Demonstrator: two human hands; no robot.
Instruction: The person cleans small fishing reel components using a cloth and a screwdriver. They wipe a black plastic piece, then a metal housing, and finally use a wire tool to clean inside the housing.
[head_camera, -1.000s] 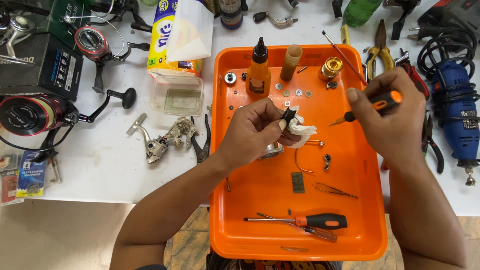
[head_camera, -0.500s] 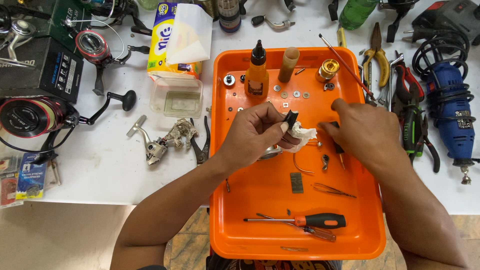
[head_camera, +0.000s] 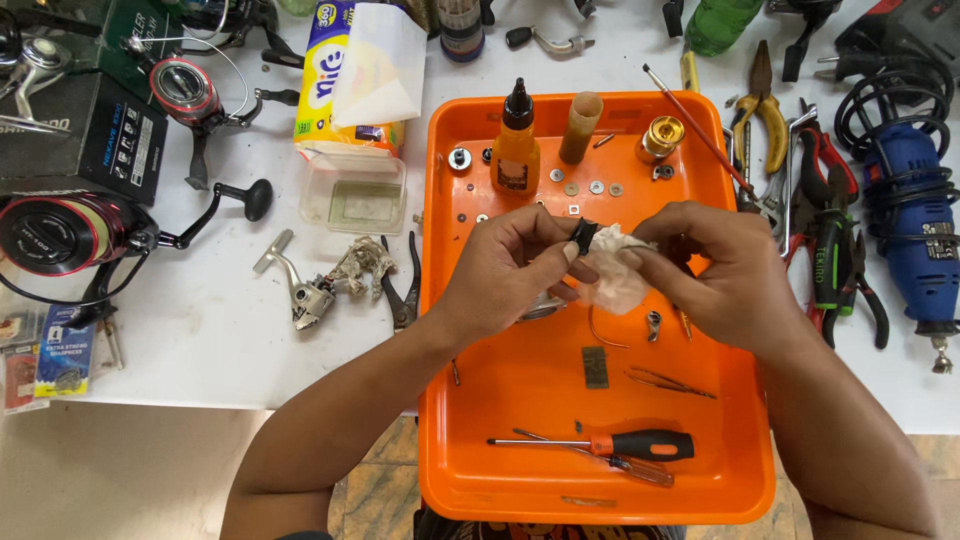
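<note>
Both hands work a small part over the orange tray (head_camera: 450, 300).
Left hand (head_camera: 510, 275) pinches a small black part (head_camera: 583, 236); right hand (head_camera: 725, 275), at its 3 o'clock, grips a crumpled white tissue (head_camera: 615, 270) against it.

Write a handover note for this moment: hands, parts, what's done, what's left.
Left hand: pinches a small black part over the orange tray.
Right hand: presses a crumpled white tissue against that part.
Tray: oil bottle, brass spool, loose washers, tweezers, orange-handled screwdriver near the front edge.
Done: small parts are out and laid in the tray.
Left: probably finish wiping; parts are not yet back together.
</note>
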